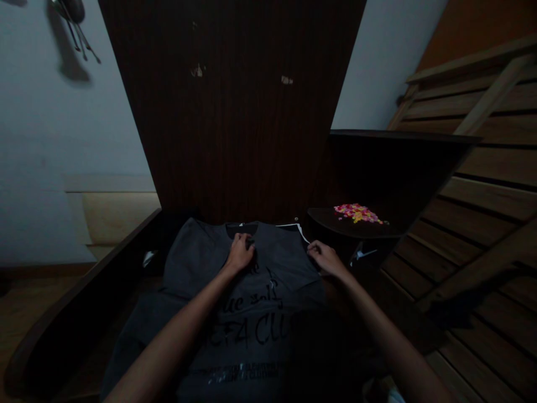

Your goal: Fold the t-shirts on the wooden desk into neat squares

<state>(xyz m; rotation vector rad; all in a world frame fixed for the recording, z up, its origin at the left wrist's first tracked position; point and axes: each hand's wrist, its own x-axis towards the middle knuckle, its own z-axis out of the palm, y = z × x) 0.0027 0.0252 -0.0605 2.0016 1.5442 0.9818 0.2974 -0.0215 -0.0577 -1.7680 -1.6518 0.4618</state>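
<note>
A dark grey T-shirt (197, 254) with black lettering is spread front side up, its neckline at the far end. My left hand (240, 252) is closed on the fabric just below the collar, fingers curled. At the sleeve on the right, my right hand (324, 257) pinches the shirt's edge with thumb and fingers. A thin white edge (293, 226) of something flat shows from under the shirt beside that shoulder; the rest of it is hidden. The lower part of the shirt lies in deep shadow.
A tall dark wooden panel (239, 123) stands behind the shirt. To the right, a rounded dark shelf (327, 221) bears a pile of small pink and yellow pieces (356, 212). Slatted wood (499, 162) leans at far right. A dark raised rail (84, 291) runs along the left.
</note>
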